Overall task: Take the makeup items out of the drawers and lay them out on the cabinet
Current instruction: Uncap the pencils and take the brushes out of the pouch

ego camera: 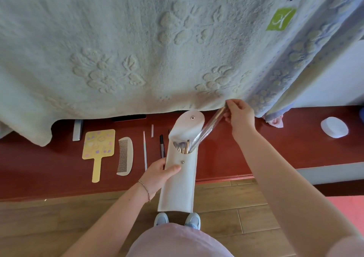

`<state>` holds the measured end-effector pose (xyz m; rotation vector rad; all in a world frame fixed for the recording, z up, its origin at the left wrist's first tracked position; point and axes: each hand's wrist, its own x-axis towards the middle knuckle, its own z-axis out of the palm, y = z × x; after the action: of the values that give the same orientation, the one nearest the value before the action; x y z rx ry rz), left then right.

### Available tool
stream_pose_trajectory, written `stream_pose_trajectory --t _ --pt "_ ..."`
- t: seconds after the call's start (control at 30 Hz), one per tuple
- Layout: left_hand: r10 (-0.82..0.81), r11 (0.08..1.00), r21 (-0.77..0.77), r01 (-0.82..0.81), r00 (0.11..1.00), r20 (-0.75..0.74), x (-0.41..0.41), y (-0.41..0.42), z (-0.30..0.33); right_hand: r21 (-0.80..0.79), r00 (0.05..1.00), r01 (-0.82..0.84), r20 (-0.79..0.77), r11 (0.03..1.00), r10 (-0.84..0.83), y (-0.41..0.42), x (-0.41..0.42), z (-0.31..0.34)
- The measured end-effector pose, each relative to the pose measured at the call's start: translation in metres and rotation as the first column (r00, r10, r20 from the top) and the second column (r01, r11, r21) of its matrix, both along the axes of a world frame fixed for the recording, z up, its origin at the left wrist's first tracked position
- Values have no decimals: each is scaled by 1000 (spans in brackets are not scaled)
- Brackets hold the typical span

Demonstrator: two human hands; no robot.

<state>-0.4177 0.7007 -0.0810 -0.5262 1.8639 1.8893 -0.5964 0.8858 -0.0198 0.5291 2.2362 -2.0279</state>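
Shoes (pixel 177 219) and wood floor sit nearest, at the person's feet. Above them the left hand (pixel 159 175) grips a long white pouch (pixel 180 176) around its middle, fingers and thumb curled round it, holding it upright over the front edge of the red cabinet (pixel 246 154). Its snap flap is open, and several brushes (pixel 183 147) stand in its mouth. The right hand (pixel 237 113) pinches the top of one brush in a clear sleeve (pixel 208 130), which slants up out of the pouch with its lower end inside the opening.

The step in hand appears to be emptying the pouch, one brush at a time. Next, the brush likely needs lifting clear of the mouth, then laying on bare cabinet top to the right of the pouch.

Farther back, a yellow hand mirror (pixel 98 148), a comb (pixel 125 156) and a few pencils (pixel 162 145) already lie in a row on the cabinet. A white round pad (pixel 334 127) lies well apart at the right. A pale towel (pixel 137 49) hangs behind.
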Motion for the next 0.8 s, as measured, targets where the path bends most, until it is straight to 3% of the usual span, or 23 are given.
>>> stream_pose_trajectory --t 0.13,0.4,0.6,0.8 --pt "104 994 11 -105 994 40 0 -1 -4 124 995 103 0 987 -104 28 -13 -6" --pt "161 986 41 -163 985 58 -6 2 -3 433 960 -278 145 858 238 31 -12 -52" --pt "197 979 35 -201 977 81 -8 6 -3 503 880 -473 229 724 416 25 -25 -69" --pt "186 981 37 -190 978 92 -9 11 -6 479 882 -470 255 741 396 21 -31 -87"
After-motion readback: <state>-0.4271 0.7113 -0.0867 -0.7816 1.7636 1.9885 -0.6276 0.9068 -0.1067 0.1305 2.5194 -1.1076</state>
